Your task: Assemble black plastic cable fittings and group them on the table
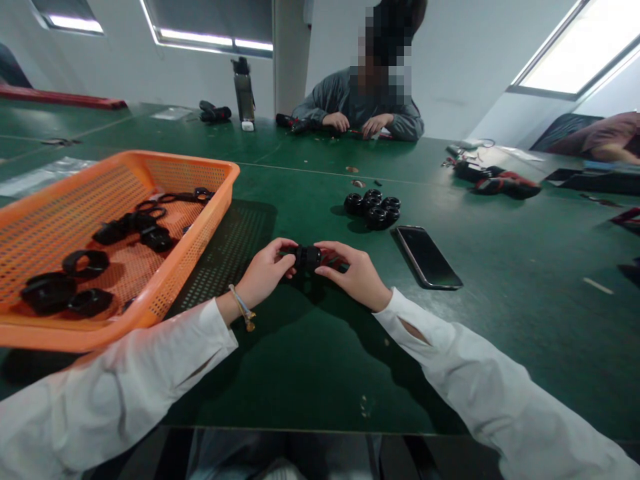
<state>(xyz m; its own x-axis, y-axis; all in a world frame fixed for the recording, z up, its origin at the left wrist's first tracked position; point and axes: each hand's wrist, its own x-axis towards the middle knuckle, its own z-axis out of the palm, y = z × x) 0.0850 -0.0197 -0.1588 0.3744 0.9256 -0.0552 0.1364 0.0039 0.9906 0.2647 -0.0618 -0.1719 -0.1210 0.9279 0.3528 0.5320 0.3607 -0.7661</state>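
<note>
Between my two hands, just above the green table, is a black ribbed plastic fitting [307, 258] that looks like a cable gland, lying sideways. The thumb and fingers of my left hand [270, 268] are closed on its left end. My right hand [354, 270] pinches the right end with thumb and fingertips. Beyond my right hand stands a small cluster of similar black fittings [376, 216]. To the left, an orange perforated basket [200, 243] holds black rings and nuts [86, 264] and other black parts [155, 237].
A phone [429, 259] lies right of my right hand. Across the green table [310, 360] a person in a grey sleeve [407, 121] works near a dark bottle [244, 93]. Red-and-black power tools [505, 183] lie at the far right. Another person's arm [600, 139] shows at the right edge.
</note>
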